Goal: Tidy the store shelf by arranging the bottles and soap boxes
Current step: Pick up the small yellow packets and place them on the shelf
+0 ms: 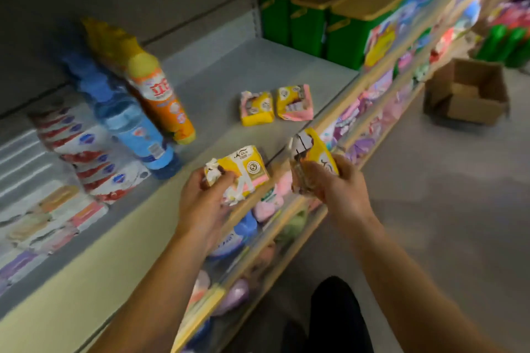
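Observation:
My left hand grips a yellow and pink soap packet at the front edge of the grey shelf. My right hand holds a second yellow soap packet, tilted up, just past the shelf edge. Two more yellow and pink packets lie side by side further back on the shelf. To the left, a row of blue bottles and a row of orange and yellow bottles run toward the back wall.
Red and white soap boxes and pale soap bars fill the shelf's left part. Green bins with yellow lids stand at the far end. An open cardboard box sits on the floor. Lower shelves hold colourful goods.

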`<state>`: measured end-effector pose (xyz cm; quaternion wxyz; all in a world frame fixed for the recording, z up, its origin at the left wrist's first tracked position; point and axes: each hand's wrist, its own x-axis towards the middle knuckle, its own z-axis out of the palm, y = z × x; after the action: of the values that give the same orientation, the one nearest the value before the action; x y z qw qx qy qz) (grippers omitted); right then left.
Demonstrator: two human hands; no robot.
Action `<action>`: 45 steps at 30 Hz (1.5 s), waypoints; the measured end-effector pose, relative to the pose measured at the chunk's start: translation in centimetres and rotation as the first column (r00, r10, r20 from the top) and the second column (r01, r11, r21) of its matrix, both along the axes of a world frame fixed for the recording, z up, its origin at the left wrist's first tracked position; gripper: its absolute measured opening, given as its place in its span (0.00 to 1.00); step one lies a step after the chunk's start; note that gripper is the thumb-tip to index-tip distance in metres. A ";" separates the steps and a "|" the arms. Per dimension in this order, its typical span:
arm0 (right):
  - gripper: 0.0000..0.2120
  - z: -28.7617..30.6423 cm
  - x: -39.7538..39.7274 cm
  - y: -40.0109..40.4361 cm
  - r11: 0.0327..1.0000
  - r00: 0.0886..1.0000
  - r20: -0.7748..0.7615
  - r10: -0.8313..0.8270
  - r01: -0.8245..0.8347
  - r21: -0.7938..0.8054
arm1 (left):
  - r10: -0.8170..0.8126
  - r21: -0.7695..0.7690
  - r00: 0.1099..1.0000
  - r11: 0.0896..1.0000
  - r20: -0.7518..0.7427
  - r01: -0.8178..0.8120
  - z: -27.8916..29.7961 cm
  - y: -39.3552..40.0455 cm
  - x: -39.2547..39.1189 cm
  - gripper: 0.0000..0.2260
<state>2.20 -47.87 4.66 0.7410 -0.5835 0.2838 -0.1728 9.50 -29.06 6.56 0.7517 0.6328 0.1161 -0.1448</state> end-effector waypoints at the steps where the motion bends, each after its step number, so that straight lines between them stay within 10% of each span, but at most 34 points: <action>1: 0.13 -0.6 -2.0 -0.9 0.998 0.998 -0.038 -0.042 0.044 0.047 | -0.024 0.024 0.999 0.999 -0.023 0.025 0.2 -1.0 -0.5 0.14; 5: 0.01 -3.7 -9.1 -4.7 0.956 0.957 -0.208 -0.202 0.239 0.172 | -0.122 0.120 0.990 0.984 -0.065 0.129 0.0 -6.6 -2.9 0.12; 20: 0.09 -2.4 -22.4 -21.7 0.748 0.741 -0.533 -0.408 0.606 0.270 | -0.456 0.273 0.847 0.808 -0.273 0.523 -0.7 -32.1 -8.7 0.11; 34: 0.09 -4.6 -17.6 -41.0 0.569 0.581 -0.594 -0.556 0.787 0.238 | -0.556 0.241 0.727 0.702 -0.402 0.670 -4.9 -53.9 -1.2 0.15; 45: 0.08 -3.0 -12.0 -60.2 0.380 0.384 -0.637 -0.668 0.912 0.152 | -0.823 0.300 0.424 0.324 -0.378 0.897 -4.6 -81.9 7.3 0.13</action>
<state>-9.79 -108.12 1.69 0.5780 -0.1796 0.7405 -0.2921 16.75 -110.96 1.95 0.3730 0.7408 -0.1489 -0.5385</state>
